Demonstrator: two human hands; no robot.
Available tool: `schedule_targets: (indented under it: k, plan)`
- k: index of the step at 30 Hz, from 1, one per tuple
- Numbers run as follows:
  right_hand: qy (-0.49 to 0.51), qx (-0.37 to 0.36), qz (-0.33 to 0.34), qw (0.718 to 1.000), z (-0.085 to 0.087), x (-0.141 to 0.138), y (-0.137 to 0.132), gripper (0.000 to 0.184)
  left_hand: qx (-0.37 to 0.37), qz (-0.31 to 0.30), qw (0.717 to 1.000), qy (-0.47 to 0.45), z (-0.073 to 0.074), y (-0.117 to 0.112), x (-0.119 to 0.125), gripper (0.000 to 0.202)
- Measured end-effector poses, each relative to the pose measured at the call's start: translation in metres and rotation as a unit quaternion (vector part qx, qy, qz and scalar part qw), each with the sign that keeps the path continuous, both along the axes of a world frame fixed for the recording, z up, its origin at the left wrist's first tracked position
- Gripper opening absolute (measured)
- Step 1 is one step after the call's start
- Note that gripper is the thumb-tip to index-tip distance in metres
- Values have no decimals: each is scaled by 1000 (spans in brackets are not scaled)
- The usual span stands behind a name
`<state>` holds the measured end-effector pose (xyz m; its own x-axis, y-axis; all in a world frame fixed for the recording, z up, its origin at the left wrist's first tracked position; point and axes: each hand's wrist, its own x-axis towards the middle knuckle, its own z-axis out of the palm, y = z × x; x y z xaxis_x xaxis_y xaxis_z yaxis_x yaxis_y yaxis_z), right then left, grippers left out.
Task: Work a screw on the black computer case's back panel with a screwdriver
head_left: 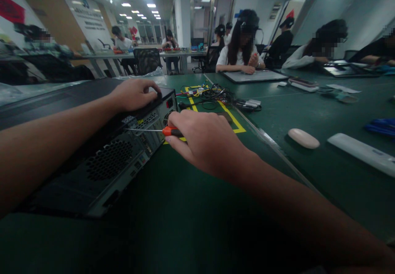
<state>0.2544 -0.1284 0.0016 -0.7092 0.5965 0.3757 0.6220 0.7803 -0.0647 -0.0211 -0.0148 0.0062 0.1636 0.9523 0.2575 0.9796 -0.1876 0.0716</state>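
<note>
A black computer tower case (114,159) lies on the green table at left, its grey back panel with vents, ports and slots turned toward me. My left hand (135,95) rests on its top near the far corner, fingers bent and gripping by the edge. In my right hand (206,138), closed round its handle, is a screwdriver (168,131) with an orange and black grip. Its thin shaft points left, with the tip at the upper rear edge of the case. Whether it sits in a screw is too small to tell.
Beyond the case lies a tangle of cables (219,94) over yellow tape (236,121). A pale oval mouse-like object (303,138) and a long white object (362,152) are at right. Across the table a person (243,47) sits at a flat grey panel (256,75); other people work farther back.
</note>
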Motion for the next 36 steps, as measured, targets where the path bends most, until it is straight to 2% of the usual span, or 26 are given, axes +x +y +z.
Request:
schedule_targets:
  k: [6,16,36]
  plan:
    - [6,-17,-3,1000,-2,-2,-1,34,1,-8,1000,-2,0,-1,-1,52]
    - [-10,-7,10,1000,-4,-3,2,25,14,14,1000,-11,-2,3,0,52]
    - [-4,-4,7,1000,-4,-3,1,29,18,0,1000,-14,-4,6,-5,51]
